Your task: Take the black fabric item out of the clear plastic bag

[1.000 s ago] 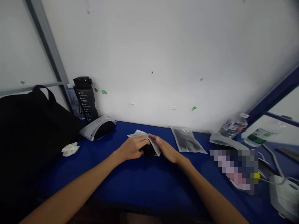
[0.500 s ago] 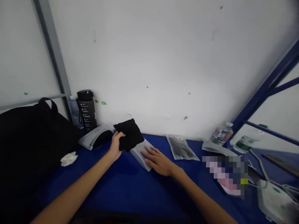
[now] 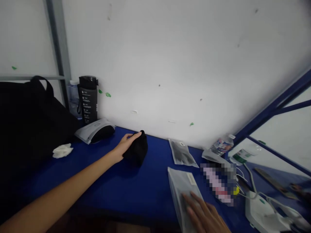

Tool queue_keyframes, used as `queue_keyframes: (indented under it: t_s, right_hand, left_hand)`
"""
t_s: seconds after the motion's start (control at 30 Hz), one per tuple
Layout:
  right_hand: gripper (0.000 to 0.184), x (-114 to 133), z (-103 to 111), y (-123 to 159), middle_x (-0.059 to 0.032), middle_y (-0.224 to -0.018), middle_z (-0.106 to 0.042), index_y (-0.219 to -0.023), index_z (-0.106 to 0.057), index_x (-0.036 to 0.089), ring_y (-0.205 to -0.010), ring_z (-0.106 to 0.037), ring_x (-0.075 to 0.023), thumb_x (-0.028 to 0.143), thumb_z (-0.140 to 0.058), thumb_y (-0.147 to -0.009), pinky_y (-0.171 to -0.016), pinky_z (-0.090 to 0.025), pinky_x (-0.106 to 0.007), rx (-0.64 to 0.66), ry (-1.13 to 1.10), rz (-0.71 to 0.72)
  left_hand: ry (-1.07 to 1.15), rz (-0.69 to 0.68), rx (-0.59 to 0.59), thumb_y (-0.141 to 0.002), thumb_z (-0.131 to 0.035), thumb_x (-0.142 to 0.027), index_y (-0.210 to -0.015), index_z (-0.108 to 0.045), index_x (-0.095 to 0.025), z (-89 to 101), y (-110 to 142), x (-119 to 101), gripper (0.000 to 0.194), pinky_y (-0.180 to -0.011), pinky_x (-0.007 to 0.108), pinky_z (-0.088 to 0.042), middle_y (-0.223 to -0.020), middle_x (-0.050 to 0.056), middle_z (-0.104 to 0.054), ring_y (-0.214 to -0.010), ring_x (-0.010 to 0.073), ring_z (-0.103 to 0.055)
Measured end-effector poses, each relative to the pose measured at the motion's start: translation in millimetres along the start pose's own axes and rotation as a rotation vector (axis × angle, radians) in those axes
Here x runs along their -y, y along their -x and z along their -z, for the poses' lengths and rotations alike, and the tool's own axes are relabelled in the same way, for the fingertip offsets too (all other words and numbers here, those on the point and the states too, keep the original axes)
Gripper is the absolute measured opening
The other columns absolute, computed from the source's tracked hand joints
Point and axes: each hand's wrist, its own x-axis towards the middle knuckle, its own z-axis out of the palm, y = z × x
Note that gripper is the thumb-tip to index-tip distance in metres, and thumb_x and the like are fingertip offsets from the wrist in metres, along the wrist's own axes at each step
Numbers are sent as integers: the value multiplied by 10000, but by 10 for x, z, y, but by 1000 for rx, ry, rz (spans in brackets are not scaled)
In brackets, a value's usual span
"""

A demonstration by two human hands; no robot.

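My left hand point(image 3: 126, 144) grips a folded black cloth item point(image 3: 137, 150) that rests on the blue table point(image 3: 116, 191), near the white wall. My right hand point(image 3: 204, 213) lies flat with fingers spread on an empty grey plastic pouch point(image 3: 182, 191) at the front right of the table. A second pouch point(image 3: 181, 152) with dark contents lies flat further back, between the two hands.
A black bag point(image 3: 29, 119) fills the left side. A dark water bottle point(image 3: 87, 98) and a pouch with a black item point(image 3: 94, 132) stand at the back left, with crumpled white tissue point(image 3: 62, 150) nearby. Plastic bottles point(image 3: 222, 144), cables and a white device point(image 3: 262, 213) crowd the right.
My left hand lowered the black cloth item onto the table. My right hand slid the empty pouch away to the front right. The view shifted to the right.
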Motion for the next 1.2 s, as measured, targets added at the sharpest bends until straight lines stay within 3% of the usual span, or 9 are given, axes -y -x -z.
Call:
queue_keyframes:
  t_s: [0.13, 0.27, 0.43, 0.53, 0.63, 0.83, 0.97, 1.13, 1.2]
  right_hand:
    - [451, -83, 36, -383, -97, -1446, -685, -1448, -639, 342, -1270, -687, -375, 444, -383, -1091, -997, -610, -616, -171, -63, -178]
    - [401, 200, 228, -1051, -132, -1464, -640, -1416, -621, 311, -1336, -615, -393, 451, -445, -1084, -1087, -526, -655, -340, -242, -210]
    - [347, 514, 405, -1892, -124, -1433, -629, -1375, -635, 283, -1339, -595, -316, 387, -479, -1082, -1164, -474, -552, -161, -543, 22]
    - [318, 466, 295, -2257, -110, -1343, -673, -1278, -691, 262, -1252, -634, -315, 367, -663, -979, -1141, -479, -543, 80, -557, 226]
    - [269, 325, 95, -2434, -104, -1237, -708, -1202, -705, 237, -1162, -658, -295, 294, -675, -941, -1088, -510, -515, 58, -598, 249]
    - [282, 83, -78, -2379, -103, -1212, -706, -1209, -688, 248, -1154, -659, -289, 222, -543, -969, -1048, -519, -512, -170, -635, 134]
    - [124, 88, 52, -2325, -73, -935, -707, -932, -693, 240, -889, -669, -258, 312, -596, -962, -888, -551, -464, -237, -606, 99]
    - [348, 232, 241, -2242, -27, -716, -722, -786, -714, 253, -696, -672, -213, 526, -643, -989, -820, -566, -423, 7, -761, 95]
    - [412, 271, 300, -2209, -19, -640, -721, -851, -748, 239, -593, -664, -194, 599, -612, -998, -661, -567, -357, 171, -996, 50]
  left_hand:
    - [-202, -90, -34, -729, -820, -731, -1040, -716, -213, -95, 36, 70, 613, -609, 254, -487, -828, 29, -700, -702, 180, -665]
    - [-271, -117, -32, -752, -866, -539, -1085, -700, -214, -30, -29, 143, 494, -673, 274, -527, -930, 44, -694, -786, 197, -684]
    - [-756, -540, -130, -786, -805, -284, -1125, -651, -228, 178, -131, 167, 377, -868, 367, -538, -1117, 67, -670, -929, 213, -665]
    - [-962, -647, 51, -818, -799, -399, -1250, -617, -244, 171, -69, 182, 494, -1013, 481, -502, -1219, 106, -673, -1151, 301, -643]
    - [-1158, -618, 191, -750, -828, -260, -1375, -558, -292, 135, 29, 130, 682, -1026, 544, -478, -1321, 102, -664, -1241, 357, -600]
    - [-1531, -916, -333, -639, -550, 85, -1134, -682, -212, 306, 53, -234, 592, -1068, 600, -378, -1273, 160, -673, -1296, 435, -525]
    - [-1539, -796, 58, -680, -479, 51, -895, -703, -231, 277, 14, -205, 420, -880, 441, -467, -944, 81, -739, -984, 319, -667]
    - [-1410, -627, 223, -806, -494, -93, -769, -740, -258, 133, 155, -199, 298, -678, 335, -455, -737, 39, -724, -689, 241, -657]
    - [-1282, -444, 491, -820, -469, -134, -719, -743, -260, 119, 236, -306, 318, -609, 300, -447, -641, 20, -684, -596, 208, -624]
